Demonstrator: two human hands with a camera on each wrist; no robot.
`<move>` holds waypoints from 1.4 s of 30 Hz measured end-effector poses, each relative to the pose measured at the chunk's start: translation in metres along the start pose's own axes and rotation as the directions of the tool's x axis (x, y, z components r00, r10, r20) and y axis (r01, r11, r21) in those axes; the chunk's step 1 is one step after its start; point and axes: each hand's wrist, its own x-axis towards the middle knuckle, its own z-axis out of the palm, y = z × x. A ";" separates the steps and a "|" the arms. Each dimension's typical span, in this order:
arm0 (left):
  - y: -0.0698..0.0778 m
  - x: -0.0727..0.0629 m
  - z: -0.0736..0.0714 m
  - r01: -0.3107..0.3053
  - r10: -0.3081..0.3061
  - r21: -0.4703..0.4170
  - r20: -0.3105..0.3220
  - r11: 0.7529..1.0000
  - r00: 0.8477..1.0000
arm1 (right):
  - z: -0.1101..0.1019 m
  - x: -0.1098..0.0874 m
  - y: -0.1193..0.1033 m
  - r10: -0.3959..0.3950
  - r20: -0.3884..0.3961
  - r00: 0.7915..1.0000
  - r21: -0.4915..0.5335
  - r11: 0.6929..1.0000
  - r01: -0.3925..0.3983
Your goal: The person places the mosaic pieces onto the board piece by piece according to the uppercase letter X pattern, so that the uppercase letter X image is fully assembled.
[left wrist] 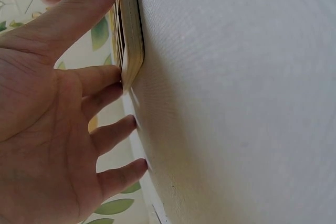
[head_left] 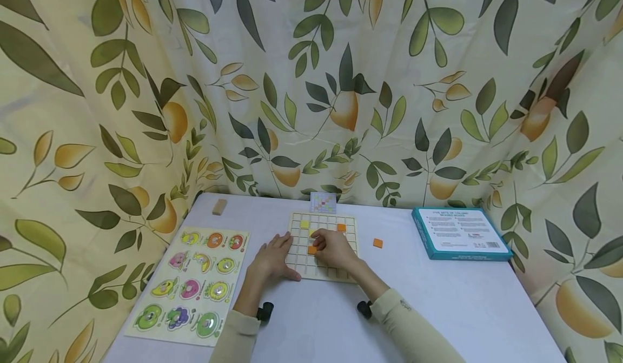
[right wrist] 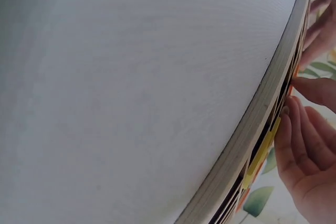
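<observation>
In the head view a light wooden grid board (head_left: 297,272) lies on the table with yellow and orange square tiles on it. My left hand (head_left: 273,257) rests at its left edge, fingers spread and thumb along the near corner; the left wrist view shows fingertips at the board's side (left wrist: 134,40) and on the cloth. Over the middle of the board my right hand (head_left: 335,250) has curled fingers, its fingertips beside an orange tile (head_left: 312,250). I cannot tell whether they pinch a tile. A yellow tile (right wrist: 257,158) sits close by in the right wrist view.
A loose orange tile (head_left: 377,243) lies right of the board, a small patterned card (head_left: 323,202) behind it. On the left are a fruit puzzle board (head_left: 197,274) and a small wooden block (head_left: 219,207). A teal-edged box (head_left: 459,233) stands at the right.
</observation>
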 end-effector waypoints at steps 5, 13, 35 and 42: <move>-0.001 0.001 0.001 -0.001 0.001 -0.005 0.000 1.000 1.000 | -0.001 -0.001 0.000 0.006 0.000 1.000 -0.001 1.000 -0.006; 0.002 0.000 0.000 -0.002 0.002 0.001 -0.006 1.000 1.000 | -0.011 -0.006 0.004 0.018 -0.033 0.999 0.033 0.999 -0.017; 0.004 0.000 0.001 0.013 -0.013 0.005 -0.012 1.000 1.000 | -0.076 -0.049 0.049 0.203 -0.225 0.953 -0.103 0.968 -0.230; 0.003 0.000 0.002 0.012 -0.012 -0.015 -0.007 1.000 1.000 | -0.091 -0.062 0.067 0.306 -0.208 0.929 -0.174 0.923 -0.343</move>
